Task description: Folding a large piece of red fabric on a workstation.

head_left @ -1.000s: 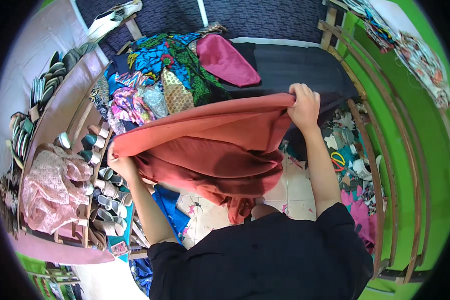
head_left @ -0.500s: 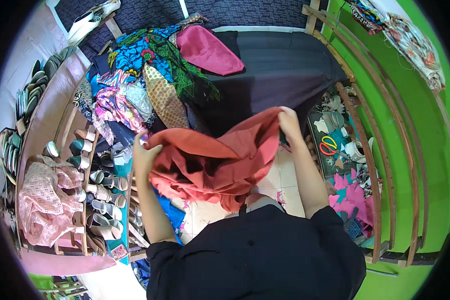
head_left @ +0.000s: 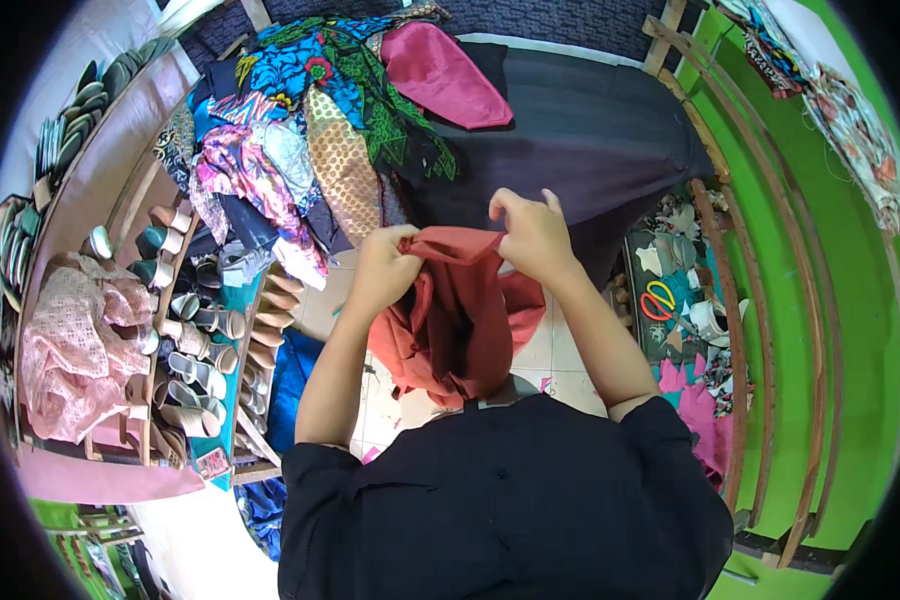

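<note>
A rust-red cloth (head_left: pixel 470 320) hangs in loose folds in front of my body, its upper edge bunched between my hands. My left hand (head_left: pixel 385 265) is closed round one end of that edge, fingers wrapped over it. Close by, my right hand (head_left: pixel 538 238) holds the other end low in the palm, with one finger bent and another sticking up. The lower part of the cloth sags toward my lap, and its underside is hidden.
Ahead is a dark-covered table (head_left: pixel 580 110) with heaped patterned fabrics (head_left: pixel 340 110) on its left. Shoes (head_left: pixel 198 375) and a pink lace cloth (head_left: pixel 85 350) fill the left rack. Yellow-and-red-handled scissors (head_left: pixel 658 300) lie among scraps by the right wooden rails (head_left: pixel 738 330).
My hands have come closer together, drawing in the cloth that was spread wide between them. The view has shifted slightly.
</note>
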`<state>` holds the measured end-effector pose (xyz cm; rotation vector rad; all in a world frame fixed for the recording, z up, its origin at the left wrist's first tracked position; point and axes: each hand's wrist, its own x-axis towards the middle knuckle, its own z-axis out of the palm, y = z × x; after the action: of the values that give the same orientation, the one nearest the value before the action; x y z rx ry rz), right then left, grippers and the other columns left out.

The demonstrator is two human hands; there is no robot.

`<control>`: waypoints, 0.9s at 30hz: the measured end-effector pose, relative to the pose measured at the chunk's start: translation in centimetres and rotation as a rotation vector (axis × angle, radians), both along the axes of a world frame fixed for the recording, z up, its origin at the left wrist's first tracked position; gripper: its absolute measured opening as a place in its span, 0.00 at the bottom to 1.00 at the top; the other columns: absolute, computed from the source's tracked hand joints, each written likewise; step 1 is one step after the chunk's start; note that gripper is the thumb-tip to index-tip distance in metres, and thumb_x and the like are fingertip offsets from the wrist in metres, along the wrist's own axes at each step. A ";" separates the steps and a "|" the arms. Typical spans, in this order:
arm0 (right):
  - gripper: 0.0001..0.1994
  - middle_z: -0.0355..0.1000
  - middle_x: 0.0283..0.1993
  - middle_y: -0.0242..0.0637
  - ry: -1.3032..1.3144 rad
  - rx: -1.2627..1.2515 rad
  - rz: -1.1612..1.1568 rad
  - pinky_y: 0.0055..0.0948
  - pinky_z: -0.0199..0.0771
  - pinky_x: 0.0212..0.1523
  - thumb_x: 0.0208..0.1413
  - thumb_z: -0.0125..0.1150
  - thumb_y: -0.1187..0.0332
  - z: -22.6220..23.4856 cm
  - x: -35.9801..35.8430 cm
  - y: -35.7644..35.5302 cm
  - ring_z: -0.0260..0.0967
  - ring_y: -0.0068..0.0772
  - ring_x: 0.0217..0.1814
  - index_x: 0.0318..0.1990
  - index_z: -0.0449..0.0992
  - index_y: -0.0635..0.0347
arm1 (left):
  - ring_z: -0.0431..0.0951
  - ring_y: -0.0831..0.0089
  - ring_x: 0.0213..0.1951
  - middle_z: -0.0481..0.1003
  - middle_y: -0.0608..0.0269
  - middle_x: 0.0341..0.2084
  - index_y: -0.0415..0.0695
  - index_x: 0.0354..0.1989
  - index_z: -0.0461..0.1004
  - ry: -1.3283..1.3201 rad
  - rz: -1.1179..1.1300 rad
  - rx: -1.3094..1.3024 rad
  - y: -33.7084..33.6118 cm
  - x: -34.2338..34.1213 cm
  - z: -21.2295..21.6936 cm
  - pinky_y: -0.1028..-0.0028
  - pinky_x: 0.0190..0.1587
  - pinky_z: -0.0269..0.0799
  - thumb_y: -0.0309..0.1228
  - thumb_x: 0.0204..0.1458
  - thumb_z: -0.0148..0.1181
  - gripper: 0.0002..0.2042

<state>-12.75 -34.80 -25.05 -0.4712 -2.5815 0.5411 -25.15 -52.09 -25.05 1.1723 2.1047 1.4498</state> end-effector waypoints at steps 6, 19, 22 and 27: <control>0.28 0.61 0.48 0.38 0.202 -0.121 -0.216 0.61 0.38 0.58 0.37 0.62 0.62 -6.0 0.8 -6.0 0.58 0.43 0.53 0.49 0.61 0.53 | 0.69 0.78 0.19 0.70 0.59 0.13 0.35 0.25 0.74 -0.006 0.104 0.129 1.0 -1.1 0.6 0.75 0.23 0.64 0.20 0.35 0.46 0.09; 0.13 0.72 0.35 0.34 -0.029 -0.310 -0.543 0.62 0.33 0.58 0.38 0.56 0.71 -19.4 3.6 -1.6 0.68 0.40 0.43 0.36 0.74 0.50 | 0.69 0.80 0.22 0.73 0.64 0.19 0.34 0.35 0.73 -0.039 0.289 0.263 0.0 -4.7 2.3 0.80 0.26 0.64 0.22 0.39 0.47 0.13; 0.12 0.73 0.37 0.40 -0.082 -0.461 -0.521 0.46 0.55 0.54 0.38 0.52 0.72 -22.6 5.9 2.7 0.69 0.44 0.41 0.33 0.76 0.54 | 0.69 0.82 0.24 0.74 0.66 0.21 0.34 0.32 0.74 0.055 0.254 0.309 -1.3 -5.8 4.6 0.81 0.28 0.64 0.21 0.40 0.46 0.12; 0.10 0.71 0.31 0.47 0.443 -0.204 -0.710 0.33 0.67 0.38 0.44 0.44 0.77 -12.8 7.9 9.9 0.69 0.46 0.36 0.33 0.72 0.64 | 0.70 0.79 0.23 0.74 0.63 0.19 0.36 0.30 0.75 0.226 0.397 0.237 -5.8 -11.1 2.0 0.80 0.29 0.64 0.22 0.41 0.50 0.09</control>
<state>-4.81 -24.89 -37.82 -1.1289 -1.7839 0.5648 -36.28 -57.93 -23.04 1.0837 2.4820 1.8592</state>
